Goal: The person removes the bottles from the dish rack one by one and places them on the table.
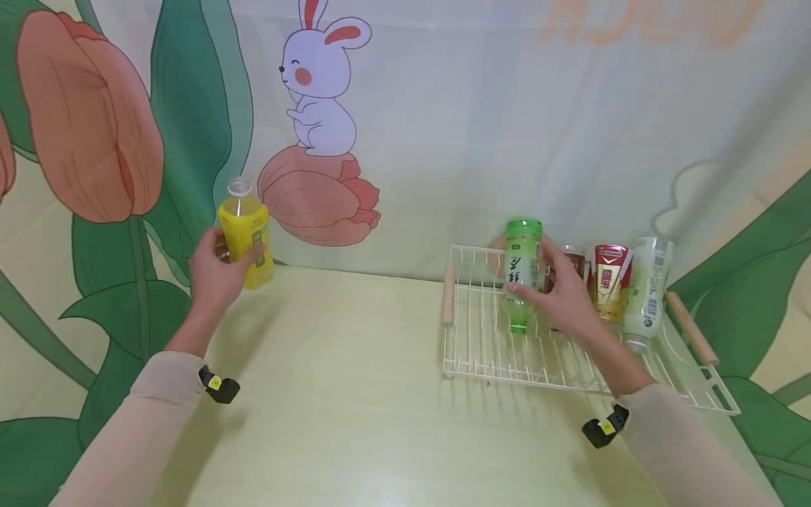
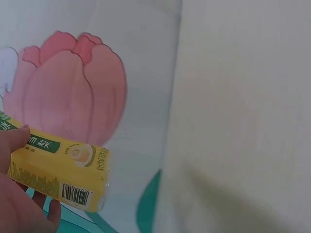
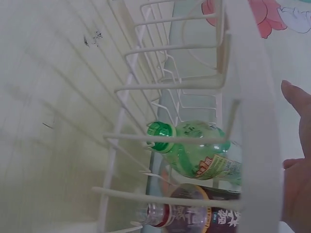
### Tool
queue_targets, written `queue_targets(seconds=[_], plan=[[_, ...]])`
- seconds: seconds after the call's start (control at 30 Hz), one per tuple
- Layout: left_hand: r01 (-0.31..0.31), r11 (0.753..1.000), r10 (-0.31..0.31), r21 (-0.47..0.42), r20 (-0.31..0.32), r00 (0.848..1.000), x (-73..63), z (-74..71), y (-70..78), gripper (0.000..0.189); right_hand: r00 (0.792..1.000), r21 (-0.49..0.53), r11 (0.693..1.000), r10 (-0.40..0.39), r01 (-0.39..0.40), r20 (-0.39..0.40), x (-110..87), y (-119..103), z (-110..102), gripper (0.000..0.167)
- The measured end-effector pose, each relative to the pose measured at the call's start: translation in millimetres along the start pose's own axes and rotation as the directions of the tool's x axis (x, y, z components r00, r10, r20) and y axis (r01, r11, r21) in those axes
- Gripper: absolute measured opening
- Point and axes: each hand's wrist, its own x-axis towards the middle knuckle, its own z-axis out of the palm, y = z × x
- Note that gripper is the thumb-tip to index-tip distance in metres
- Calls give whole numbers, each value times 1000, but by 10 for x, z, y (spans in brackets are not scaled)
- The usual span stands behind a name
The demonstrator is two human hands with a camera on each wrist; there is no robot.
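Note:
At the left, my left hand (image 1: pixel 218 271) grips a yellow-labelled drink bottle (image 1: pixel 243 243) round its middle, thumb across the front. The bottle stands upright, neck up, and its base shows apart from the table in the left wrist view. My right hand (image 1: pixel 567 292) holds a green drink bottle (image 1: pixel 523 264) at the white wire rack (image 1: pixel 526 380), thumb over its front and fingers behind. This bottle is upside down. Its green cap (image 3: pixel 159 135) points down among the rack's wires in the right wrist view. The rack's wires hide part of the green bottle there.
Beside the green bottle, the rack holds a dark-labelled bottle (image 3: pixel 194 211), a red and gold container (image 1: pixel 610 282) and an upside-down pale green bottle (image 1: pixel 648 289). Wooden handles (image 1: pixel 448 296) sit at the rack's ends. A printed curtain (image 1: pixel 431 141) hangs behind the table (image 1: pixel 355 394).

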Motion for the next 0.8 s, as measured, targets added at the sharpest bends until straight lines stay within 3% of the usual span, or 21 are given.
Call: queue_targets(seconds=[0.27,0.43,0.63,0.8], plan=[[55,998,-56,-33,-34,998,-9,112,-394,75,999,70,997,20,-22,31,95,181,71,118],[76,996,-78,-46,-54,995,-24,182,-534,73,997,91,995,47,-52,56,87,206,90,118],[119,992,-120,-31,-57,991,-33,239,-663,71,997,39,998,56,-59,61,83,198,132,118],[198,980,-199,-36,-36,979,-29,234,-693,72,998,14,999,37,-38,59,117,204,164,113]])
